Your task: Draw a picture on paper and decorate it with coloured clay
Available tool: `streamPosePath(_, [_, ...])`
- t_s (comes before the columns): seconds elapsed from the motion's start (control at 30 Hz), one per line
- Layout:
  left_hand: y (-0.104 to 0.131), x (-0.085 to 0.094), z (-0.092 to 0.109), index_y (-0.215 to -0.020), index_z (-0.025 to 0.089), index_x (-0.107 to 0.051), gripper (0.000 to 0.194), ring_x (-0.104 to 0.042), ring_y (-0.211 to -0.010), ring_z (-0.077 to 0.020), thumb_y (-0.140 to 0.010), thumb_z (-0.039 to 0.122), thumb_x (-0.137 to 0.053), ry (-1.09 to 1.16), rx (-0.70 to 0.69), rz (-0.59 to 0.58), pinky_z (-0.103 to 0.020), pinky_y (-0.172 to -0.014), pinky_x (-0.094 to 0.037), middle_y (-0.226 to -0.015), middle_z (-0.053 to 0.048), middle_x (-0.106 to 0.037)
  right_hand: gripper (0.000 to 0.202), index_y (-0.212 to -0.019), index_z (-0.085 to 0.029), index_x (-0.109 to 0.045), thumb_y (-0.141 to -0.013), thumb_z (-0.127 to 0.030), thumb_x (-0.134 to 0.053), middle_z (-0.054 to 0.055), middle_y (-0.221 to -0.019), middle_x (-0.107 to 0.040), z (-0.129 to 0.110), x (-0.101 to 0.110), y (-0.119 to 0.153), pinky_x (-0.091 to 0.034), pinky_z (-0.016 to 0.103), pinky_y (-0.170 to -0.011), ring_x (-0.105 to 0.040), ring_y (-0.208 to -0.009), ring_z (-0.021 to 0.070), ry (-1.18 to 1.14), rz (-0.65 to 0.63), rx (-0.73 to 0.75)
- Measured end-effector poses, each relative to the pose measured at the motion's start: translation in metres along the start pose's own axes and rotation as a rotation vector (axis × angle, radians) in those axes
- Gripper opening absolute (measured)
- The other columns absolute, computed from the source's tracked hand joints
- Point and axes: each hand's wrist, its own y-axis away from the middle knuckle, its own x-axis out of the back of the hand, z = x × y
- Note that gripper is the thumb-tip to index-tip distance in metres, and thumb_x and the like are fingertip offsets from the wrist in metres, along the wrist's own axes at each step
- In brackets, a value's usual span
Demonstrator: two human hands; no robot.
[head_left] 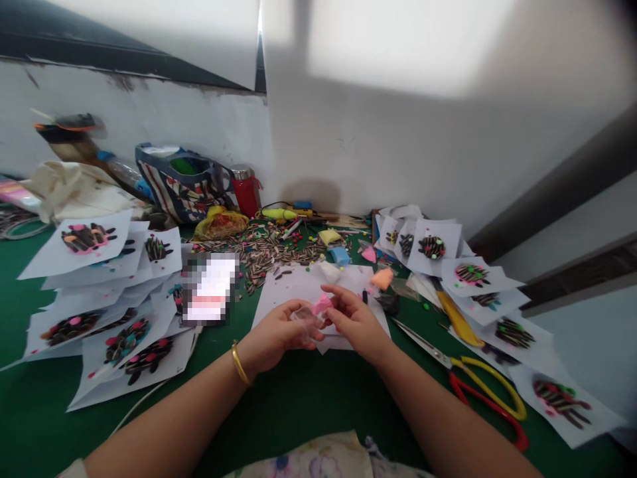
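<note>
"What are the hands doing?"

"The left hand (288, 325) is holding a crumpled, clear plastic wrapper (307, 322), its fingers curling around it. The right hand (355, 320) is pinching a soft, bright pink lump (322, 304) between thumb and fingers (some fingertips are hiding behind it, so I cannot tell exactly how they are pressing)."

"And where is that lump sitting?"

"It is hanging between the two hands, above the near part of some plain white paper sheets (279, 289) that are lying on the green worktop (318, 415)."

"What is lying around them?"

"A soft orange lump (382, 278) is resting just beyond the right hand, and a soft blue block (340, 255) is lying farther off, near a scattered heap of striped seeds (261, 251). To the right, long metal scissors with yellow and red handles (450, 362) are lying open. To the left, overlapping white sheets bearing seed figures (107, 299) are spreading out."
</note>
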Motion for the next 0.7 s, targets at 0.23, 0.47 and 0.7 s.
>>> streamPosePath(0.23, [-0.0042,0.0043,-0.0060,-0.095,0.019,-0.053,0.023,-0.052,-0.052,-0.0070,-0.081,0.032,-0.065,-0.129,-0.099,0.080,-0.019,-0.053,-0.044,-0.066,0.004,-0.058,0.047,-0.127,-0.023,-0.052,-0.082,-0.027,-0.062,-0.002,-0.087,-0.055,-0.0002,-0.0024,0.0019,-0.050,0.030,-0.076,-0.061,-0.077,0.0125,0.042,-0.060,-0.002])
streamPosePath(0.47, [0.0002,0.0021,-0.0033,-0.102,0.021,-0.049,0.026,-0.050,-0.055,-0.0070,-0.084,0.035,-0.063,-0.003,-0.040,-0.036,-0.021,-0.056,-0.045,-0.071,0.005,-0.052,0.045,-0.129,-0.022,-0.051,-0.086,-0.030,-0.058,0.000,-0.089,-0.056,-0.0016,-0.0020,0.0035,-0.051,0.030,-0.077,-0.061,-0.077,0.0125,0.125,-0.057,0.021])
streamPosePath(0.7, [-0.0001,0.0039,-0.0062,-0.101,0.022,-0.047,0.025,-0.045,-0.049,-0.0082,-0.086,0.035,-0.061,-0.186,-0.137,-0.051,-0.021,-0.048,-0.043,-0.062,0.007,-0.048,0.033,-0.115,-0.020,-0.061,-0.087,-0.038,-0.059,-0.001,-0.081,-0.060,-0.0010,-0.0028,0.0042,-0.051,0.029,-0.069,-0.059,-0.069,0.0120,0.137,-0.062,0.027])
